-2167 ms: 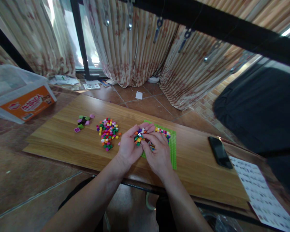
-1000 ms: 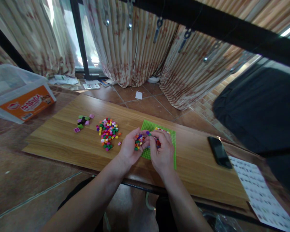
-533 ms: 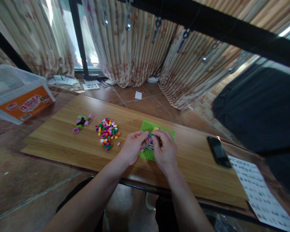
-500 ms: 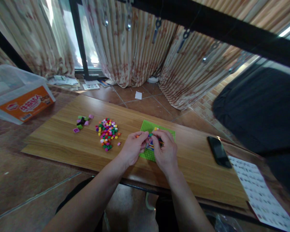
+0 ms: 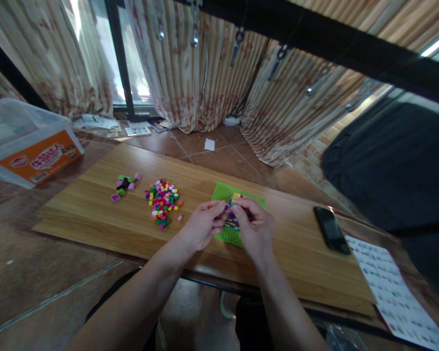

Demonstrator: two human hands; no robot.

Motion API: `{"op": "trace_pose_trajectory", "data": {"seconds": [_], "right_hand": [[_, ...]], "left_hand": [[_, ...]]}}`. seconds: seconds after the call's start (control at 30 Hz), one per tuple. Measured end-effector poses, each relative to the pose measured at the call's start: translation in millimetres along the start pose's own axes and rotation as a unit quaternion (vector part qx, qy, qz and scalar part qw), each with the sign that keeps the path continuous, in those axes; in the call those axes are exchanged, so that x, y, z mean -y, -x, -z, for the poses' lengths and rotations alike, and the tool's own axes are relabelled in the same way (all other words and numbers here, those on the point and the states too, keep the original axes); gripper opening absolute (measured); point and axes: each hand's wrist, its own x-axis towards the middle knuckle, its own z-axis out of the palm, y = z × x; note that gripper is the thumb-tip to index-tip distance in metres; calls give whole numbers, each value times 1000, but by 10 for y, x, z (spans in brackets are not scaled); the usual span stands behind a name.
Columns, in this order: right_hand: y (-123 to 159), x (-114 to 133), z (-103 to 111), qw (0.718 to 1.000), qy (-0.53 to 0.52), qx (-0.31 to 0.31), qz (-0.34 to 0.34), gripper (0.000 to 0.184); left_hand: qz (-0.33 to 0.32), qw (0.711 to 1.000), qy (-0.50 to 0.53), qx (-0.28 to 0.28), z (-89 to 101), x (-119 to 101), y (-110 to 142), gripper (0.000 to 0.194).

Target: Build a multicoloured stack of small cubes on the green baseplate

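Observation:
A green studded baseplate (image 5: pixel 224 191) lies on the wooden board, with built-up rows of coloured bricks (image 5: pixel 232 224) partly covered by my hands. Over its left side my left hand (image 5: pixel 204 224) is closed, with a small purple brick (image 5: pixel 226 207) at its thumb and fingertips. My right hand (image 5: pixel 255 225) is over the plate's right side, thumb and forefinger pinched on a small green brick (image 5: pixel 231 203). The fingertips of both hands are close together but apart. Left of them is a pile of small multicoloured bricks (image 5: pixel 164 197).
A smaller group of pink, green and black bricks (image 5: pixel 125 184) lies farther left on the wooden board (image 5: pixel 296 253). At the right are a black phone (image 5: pixel 332 230) and a printed sheet (image 5: pixel 391 282). A clear plastic bin (image 5: pixel 29 146) stands at the far left.
My right hand has shifted slightly right, away from my left hand, with the green brick in its pinch. More of the bricks on the plate shows between the hands.

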Motion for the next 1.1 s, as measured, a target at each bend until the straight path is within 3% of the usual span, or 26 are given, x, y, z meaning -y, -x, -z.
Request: {"op": "trace_pose_trajectory", "data": {"seconds": [0.1,0.23,0.43,0.73,1.1], "right_hand": [[-41,-36,64,998,-30,-48,-32,11],[-75,-117,121,995,45,-91,24,11],[-77,-178,97,981,162,-51,95,11],[-126,-302,4,977,188,-50,89,8],[-143,-283,-38,984,155,-65,51,6]], "left_hand": [[-6,1000,18,-25,25,-31,-3,24],[-21,997,32,-69,45,-43,-16,17],[-13,996,31,-88,49,-13,-39,16],[-15,994,34,-98,57,-22,-37,16],[-16,995,26,-100,37,-33,-18,14]]}}
